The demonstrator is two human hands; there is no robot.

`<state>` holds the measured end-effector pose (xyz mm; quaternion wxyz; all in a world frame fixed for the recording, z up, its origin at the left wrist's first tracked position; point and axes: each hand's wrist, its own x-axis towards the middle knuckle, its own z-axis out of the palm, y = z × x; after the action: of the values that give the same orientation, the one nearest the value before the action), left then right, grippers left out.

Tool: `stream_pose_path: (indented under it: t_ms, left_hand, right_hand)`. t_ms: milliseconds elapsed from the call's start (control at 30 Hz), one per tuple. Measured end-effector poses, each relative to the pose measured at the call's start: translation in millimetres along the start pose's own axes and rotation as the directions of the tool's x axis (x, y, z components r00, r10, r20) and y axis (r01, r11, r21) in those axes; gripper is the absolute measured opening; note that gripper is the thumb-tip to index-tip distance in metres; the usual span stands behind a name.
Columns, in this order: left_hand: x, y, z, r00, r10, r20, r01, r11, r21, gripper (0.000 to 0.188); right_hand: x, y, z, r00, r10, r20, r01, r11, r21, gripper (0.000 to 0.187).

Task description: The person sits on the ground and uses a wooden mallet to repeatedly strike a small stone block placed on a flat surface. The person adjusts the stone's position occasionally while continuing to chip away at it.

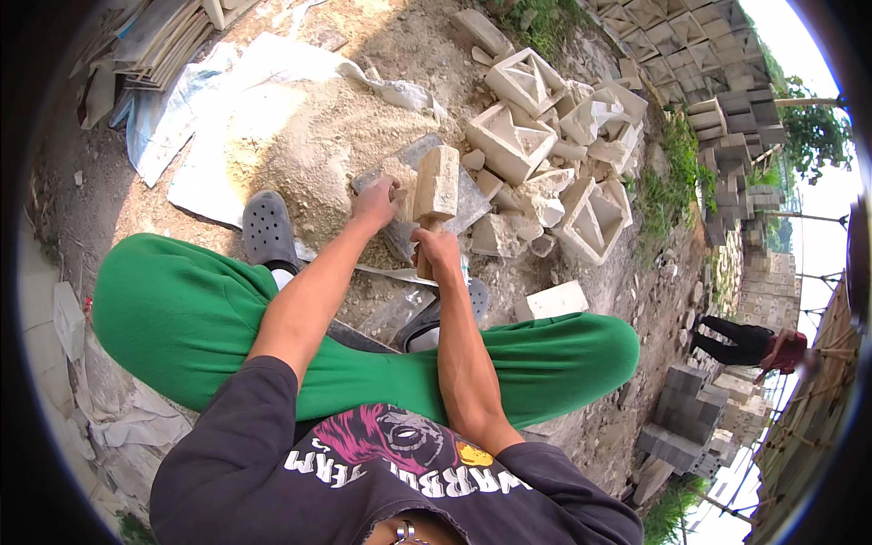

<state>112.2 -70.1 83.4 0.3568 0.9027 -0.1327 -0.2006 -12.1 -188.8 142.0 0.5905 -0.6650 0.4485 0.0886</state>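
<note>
My right hand [438, 252] is wrapped round the handle of a wooden mallet [438, 180], whose blocky head stands up above a flat grey slab [470, 202]. Over the slab's left part, my left hand [374, 203] is closed with curled fingers. Whatever it grips is mostly hidden, though a pale bit shows beside the fingertips. Crushed pale rubble [300, 136] is heaped just beyond and to the left of the slab. On the right lie broken hollow blocks [511, 143] with triangular openings, in a loose pile.
A white sheet [204, 177] lies under the rubble. My feet in grey clogs [268, 227] flank the slab. A pale block [552, 300] sits by my right knee. Stacked blocks [686, 413] and a standing person [747, 345] are farther right; flat boards [168, 50] lean far left.
</note>
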Motion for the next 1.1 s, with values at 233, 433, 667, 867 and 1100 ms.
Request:
stream_pose_path:
  t_ms: [233, 433, 667, 867, 1100]
  left_hand:
    - [17, -13, 2, 0.999, -0.037, 0.007, 0.038, 0.987, -0.158, 0.027]
    - [19, -20, 5, 0.988, 0.028, -0.153, -0.026, 1.000, 0.014, 0.027]
    - [20, -8, 8, 0.968, -0.227, -0.104, 0.190, 0.941, -0.280, 0.024]
    - [21, -15, 5, 0.958, -0.247, -0.148, 0.209, 0.950, -0.233, 0.023]
    - [20, -13, -3, 0.949, -0.315, -0.012, 0.306, 0.932, -0.193, 0.019]
  right_hand:
    - [1, 10, 3, 0.999, 0.052, 0.008, -0.051, 0.997, -0.063, 0.027]
    - [-4, 4, 6, 1.000, -0.012, 0.012, 0.014, 0.988, -0.153, 0.028]
    - [1, 19, 11, 0.999, 0.017, 0.047, -0.007, 0.974, -0.225, 0.030]
    - [-26, 3, 8, 0.996, 0.056, 0.076, -0.030, 0.950, -0.310, 0.030]
    - [-25, -15, 0, 0.991, -0.136, -0.011, 0.128, 0.954, -0.270, 0.030]
